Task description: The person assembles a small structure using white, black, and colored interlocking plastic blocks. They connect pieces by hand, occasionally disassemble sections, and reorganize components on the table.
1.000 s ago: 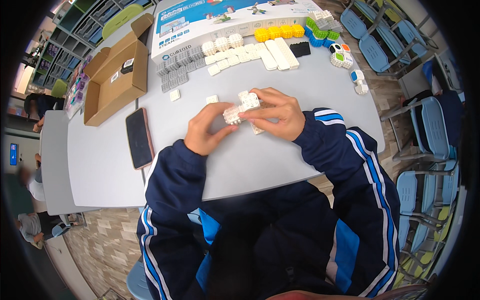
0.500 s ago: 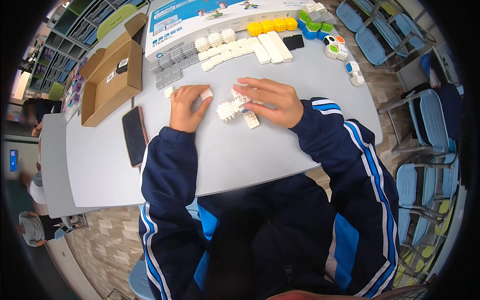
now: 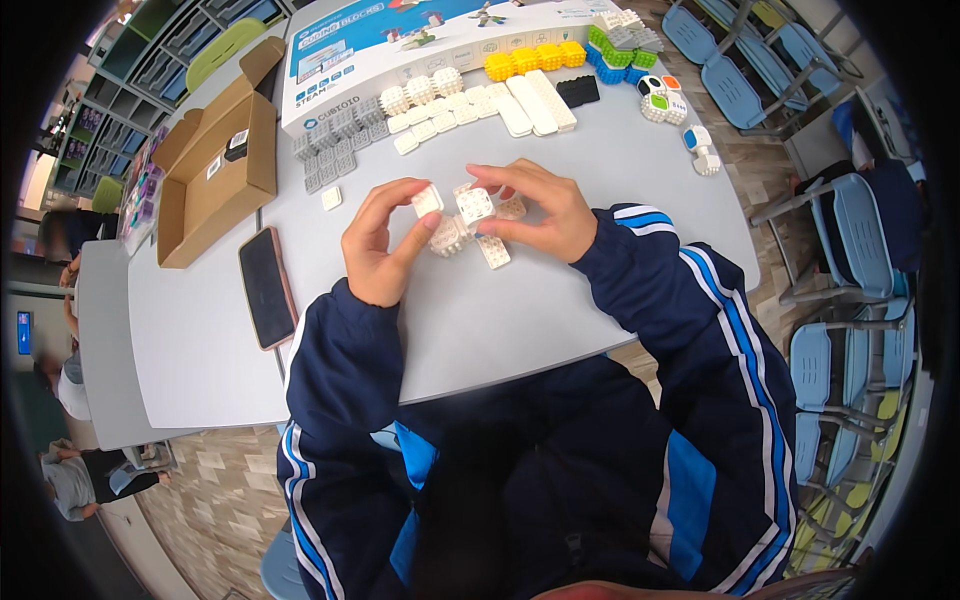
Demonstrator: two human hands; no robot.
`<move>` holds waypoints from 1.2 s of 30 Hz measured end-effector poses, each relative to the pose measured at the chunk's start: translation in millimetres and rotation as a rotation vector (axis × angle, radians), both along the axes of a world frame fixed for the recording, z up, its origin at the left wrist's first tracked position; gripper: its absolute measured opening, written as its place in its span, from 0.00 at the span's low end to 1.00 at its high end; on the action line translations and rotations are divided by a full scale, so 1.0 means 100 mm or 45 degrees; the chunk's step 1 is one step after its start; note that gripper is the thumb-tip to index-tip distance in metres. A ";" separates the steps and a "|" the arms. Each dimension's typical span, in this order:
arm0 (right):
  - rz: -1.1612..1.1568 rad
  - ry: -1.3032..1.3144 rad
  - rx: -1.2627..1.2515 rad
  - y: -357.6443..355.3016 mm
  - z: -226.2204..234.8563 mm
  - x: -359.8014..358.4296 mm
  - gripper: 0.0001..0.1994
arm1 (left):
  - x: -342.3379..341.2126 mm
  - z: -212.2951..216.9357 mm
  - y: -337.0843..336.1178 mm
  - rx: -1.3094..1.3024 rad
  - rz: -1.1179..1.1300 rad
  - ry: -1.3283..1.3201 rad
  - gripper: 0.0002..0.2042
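Left hand back from the far side of the surface, now bringing a small white cube block to the cluster.

The white block cluster (image 3: 470, 228) sits on the grey surface (image 3: 560, 300) just in front of the person, under the right hand (image 3: 540, 212), whose fingers close lightly around its top block. The left hand (image 3: 378, 245) pinches the small white cube block (image 3: 427, 200) between thumb and fingertips, just beside the cluster. The pieces look light, rigid plastic, studded and easy to grip by their flat sides, though joints may pop apart. Beyond lie rows of white blocks (image 3: 470, 100), yellow blocks (image 3: 535, 58), a smartphone (image 3: 266, 286) and an open cardboard box (image 3: 215, 170).
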State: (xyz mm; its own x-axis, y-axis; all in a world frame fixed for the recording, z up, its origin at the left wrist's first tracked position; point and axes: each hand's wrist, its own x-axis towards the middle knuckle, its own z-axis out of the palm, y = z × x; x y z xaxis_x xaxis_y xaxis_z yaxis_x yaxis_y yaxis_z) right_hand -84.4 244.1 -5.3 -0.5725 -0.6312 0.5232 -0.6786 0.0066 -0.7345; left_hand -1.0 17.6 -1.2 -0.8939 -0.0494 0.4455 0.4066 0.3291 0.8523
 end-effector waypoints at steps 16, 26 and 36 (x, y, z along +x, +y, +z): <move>0.052 0.037 -0.046 0.00 0.02 0.00 0.32 | 0.00 0.14 0.36 -0.217 0.124 0.030 0.14; 0.034 0.099 -0.062 -0.03 -0.04 -0.03 0.31 | -0.04 0.15 0.37 -0.162 0.183 0.099 0.14; 0.072 0.157 -0.109 -0.05 0.02 -0.02 0.26 | -0.03 0.10 0.40 -0.293 0.132 0.111 0.14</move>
